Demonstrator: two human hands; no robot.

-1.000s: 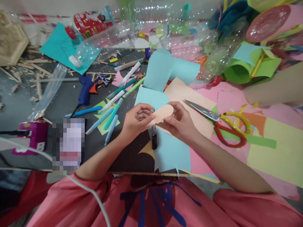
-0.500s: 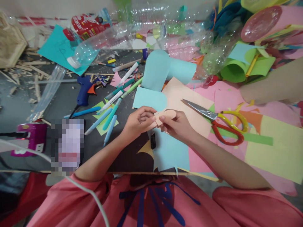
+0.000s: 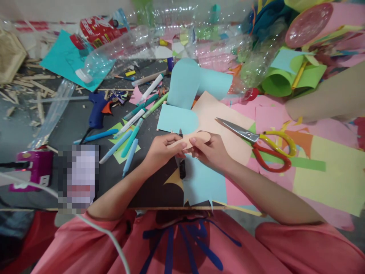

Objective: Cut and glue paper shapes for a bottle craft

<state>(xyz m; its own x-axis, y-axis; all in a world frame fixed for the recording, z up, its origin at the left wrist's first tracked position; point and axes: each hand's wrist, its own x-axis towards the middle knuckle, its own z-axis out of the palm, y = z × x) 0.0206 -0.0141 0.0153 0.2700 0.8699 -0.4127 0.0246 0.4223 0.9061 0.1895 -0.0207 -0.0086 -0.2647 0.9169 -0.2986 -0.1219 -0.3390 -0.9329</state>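
Observation:
A small peach paper piece (image 3: 204, 137) with a rounded end is pinched between both hands. My left hand (image 3: 163, 151) has its thumb and fingers closed on the left end. My right hand (image 3: 213, 153) grips the middle, thumb on top, and the rounded end shows above it. Below the hands lies a black pen-like tool (image 3: 182, 170), partly covered by them. Light blue paper (image 3: 203, 184) is under it. A larger peach sheet (image 3: 212, 106) lies just beyond. To the right rest large scissors (image 3: 249, 137) with one yellow and one red handle loop, blades parted slightly.
Several markers (image 3: 133, 142) and a blue glue gun (image 3: 96, 110) lie at left, near a phone (image 3: 82, 171) and a purple power block (image 3: 32, 169). Clear plastic bottles (image 3: 125, 42) line the back. Rolled green paper (image 3: 278, 84) stands at right. A white cable (image 3: 105, 232) crosses the lower left.
The peach piece has turned slightly and now appears as one longer strip between my fingers. More of the black tool shows. The whole view has shifted a little.

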